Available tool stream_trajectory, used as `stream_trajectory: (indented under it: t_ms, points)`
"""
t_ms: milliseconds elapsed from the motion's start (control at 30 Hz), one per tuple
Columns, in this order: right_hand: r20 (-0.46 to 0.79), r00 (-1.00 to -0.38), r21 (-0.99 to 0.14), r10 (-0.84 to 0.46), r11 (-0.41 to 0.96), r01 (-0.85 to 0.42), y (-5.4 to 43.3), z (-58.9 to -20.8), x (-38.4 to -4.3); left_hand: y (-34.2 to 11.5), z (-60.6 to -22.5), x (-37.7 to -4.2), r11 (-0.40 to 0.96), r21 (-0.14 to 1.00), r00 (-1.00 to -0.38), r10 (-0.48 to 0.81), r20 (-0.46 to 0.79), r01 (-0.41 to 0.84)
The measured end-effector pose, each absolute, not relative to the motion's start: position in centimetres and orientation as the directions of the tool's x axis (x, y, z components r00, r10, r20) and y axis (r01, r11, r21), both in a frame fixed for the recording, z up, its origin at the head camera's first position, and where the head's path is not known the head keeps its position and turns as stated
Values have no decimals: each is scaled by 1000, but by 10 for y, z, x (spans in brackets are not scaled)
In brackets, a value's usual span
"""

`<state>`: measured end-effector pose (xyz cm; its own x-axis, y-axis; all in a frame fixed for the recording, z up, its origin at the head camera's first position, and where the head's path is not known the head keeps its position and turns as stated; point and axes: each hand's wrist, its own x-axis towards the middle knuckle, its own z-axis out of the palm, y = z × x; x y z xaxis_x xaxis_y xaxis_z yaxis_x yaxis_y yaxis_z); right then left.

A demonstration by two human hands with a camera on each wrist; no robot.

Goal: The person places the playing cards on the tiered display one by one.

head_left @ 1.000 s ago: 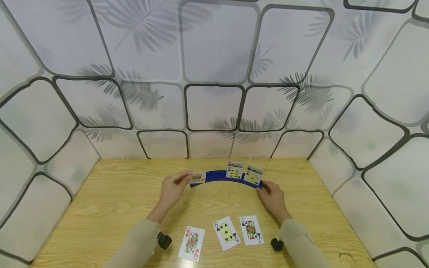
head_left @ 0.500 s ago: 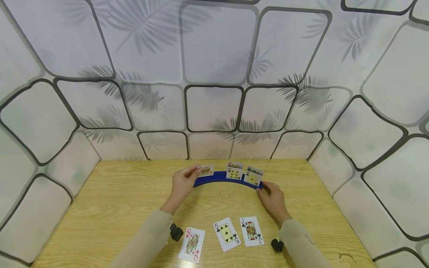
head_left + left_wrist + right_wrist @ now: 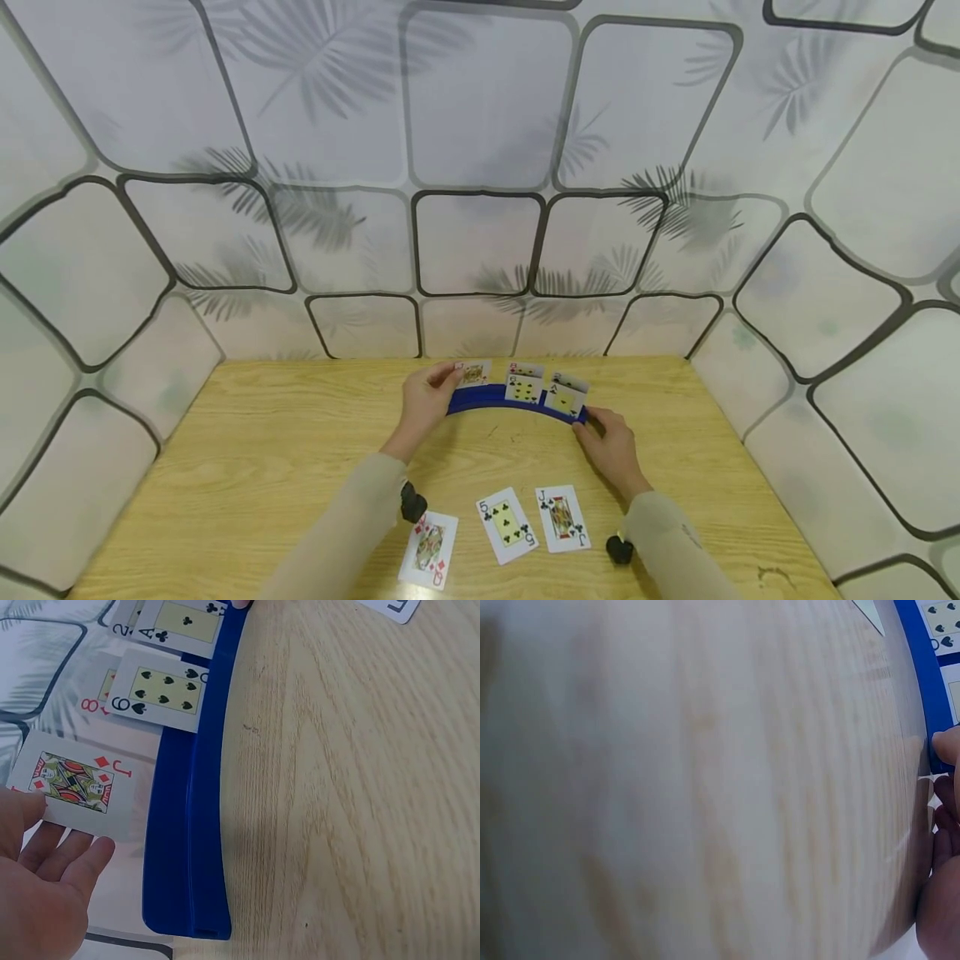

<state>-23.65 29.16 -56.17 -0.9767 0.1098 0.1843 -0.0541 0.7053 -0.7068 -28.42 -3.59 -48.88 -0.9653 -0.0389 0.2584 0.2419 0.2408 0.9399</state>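
My left hand (image 3: 426, 407) pinches a jack of diamonds playing card (image 3: 75, 784) at its left side, thumb in front and fingers behind. The card is held up behind and above the left part of a curved blue card holder (image 3: 480, 398). A six of spades (image 3: 161, 694) stands in the holder, with a red eight (image 3: 94, 690) behind it. Farther right stand an ace of clubs (image 3: 564, 398) and a two (image 3: 572, 380) behind it. My right hand (image 3: 613, 446) grips the holder's right end, its thumb (image 3: 946, 746) on the front edge.
On the wooden table (image 3: 262, 467) lie a queen of diamonds (image 3: 429, 550), a five of clubs (image 3: 507, 525) and a jack of clubs (image 3: 563, 518), face up, between my forearms. A patterned wall (image 3: 480, 250) rises behind the table. The left sleeve (image 3: 337, 533) reaches beside the queen.
My left hand has carried the jack of diamonds right and up, from the holder's left end to behind its left part. The right hand stays at the right end.
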Motion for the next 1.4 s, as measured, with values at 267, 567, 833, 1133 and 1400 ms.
stream_trajectory:
  t_ms: [267,567,833,1133,1400]
  points:
    - [169,-979,-713,113,700,-42,292,-562,-235,-31,-490,-290,242,945,-969,-58,242,222]
    - [210,-970,-712,121,699,-67,291,-562,-234,-25,-494,-295,246,941,-965,-59,254,232]
    - [199,-973,-711,119,701,-59,292,-563,-236,-26,-496,-296,260,945,-975,-50,218,199]
    - [185,-976,-706,112,706,-53,292,-562,-236,-24,-497,-295,273,940,-975,-33,220,203]
    - [210,-972,-698,109,712,-71,292,-563,-237,-21,-497,-294,290,938,-978,-25,207,191]
